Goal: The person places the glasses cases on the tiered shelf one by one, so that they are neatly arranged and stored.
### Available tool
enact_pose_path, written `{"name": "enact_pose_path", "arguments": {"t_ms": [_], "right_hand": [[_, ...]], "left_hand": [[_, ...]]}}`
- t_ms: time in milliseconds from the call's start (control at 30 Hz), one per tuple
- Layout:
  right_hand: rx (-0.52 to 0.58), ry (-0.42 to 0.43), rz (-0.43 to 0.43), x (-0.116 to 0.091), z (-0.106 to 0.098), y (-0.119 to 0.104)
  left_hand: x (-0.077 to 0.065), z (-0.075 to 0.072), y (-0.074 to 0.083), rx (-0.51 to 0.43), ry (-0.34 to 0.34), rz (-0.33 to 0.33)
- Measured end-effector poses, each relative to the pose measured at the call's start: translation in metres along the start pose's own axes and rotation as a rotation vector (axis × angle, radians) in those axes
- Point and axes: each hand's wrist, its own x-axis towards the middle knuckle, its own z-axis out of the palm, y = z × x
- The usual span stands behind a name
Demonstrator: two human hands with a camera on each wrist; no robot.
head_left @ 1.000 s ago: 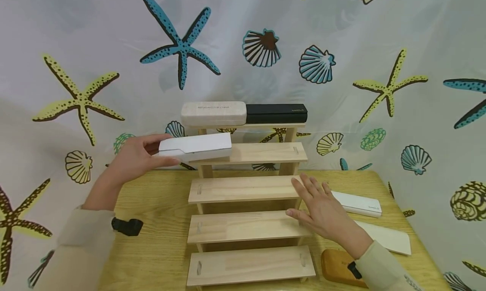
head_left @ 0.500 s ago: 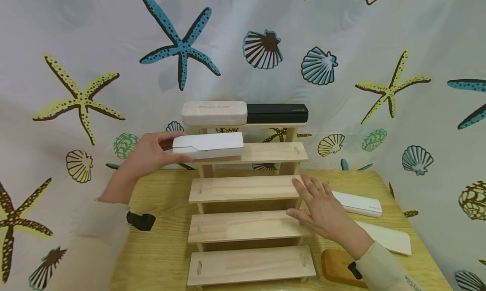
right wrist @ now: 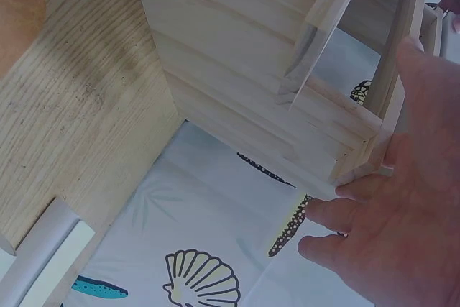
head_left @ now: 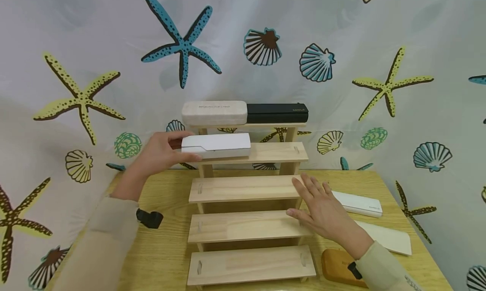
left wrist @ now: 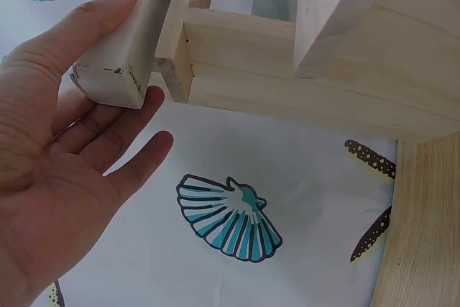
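My left hand [head_left: 161, 154] pinches the left end of a white glasses case [head_left: 216, 146], thumb on the near side and fingers behind. The case lies along the left part of the second shelf from the top of a stepped wooden rack [head_left: 247, 224]. In the left wrist view, the case's end [left wrist: 111, 84] sits between thumb and fingers, beside the shelf's end. My right hand [head_left: 322, 208] rests against the rack's right side with fingers spread. On the top shelf, a cream glasses case [head_left: 214, 113] and a black glasses case [head_left: 277, 113] stand end to end.
Right of the rack, two white cases [head_left: 358, 203] and a tan case [head_left: 336, 265] lie on the wooden table [head_left: 163, 257], partly behind my right arm. A curtain [head_left: 243, 38] printed with shells and starfish hangs behind and on both sides.
My left hand has moved right with the white glasses case, bringing it further along the second shelf and lower onto it. The right hand has stayed in place.
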Motion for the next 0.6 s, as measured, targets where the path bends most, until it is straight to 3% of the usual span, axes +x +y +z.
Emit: {"name": "enact_pose_path", "arguments": {"t_ms": [600], "right_hand": [[-0.009,0.010,-0.003,-0.0003,0.0019,0.0005]], "left_hand": [[0.0040,0.0073,-0.0025,-0.020,-0.026,-0.034]]}}
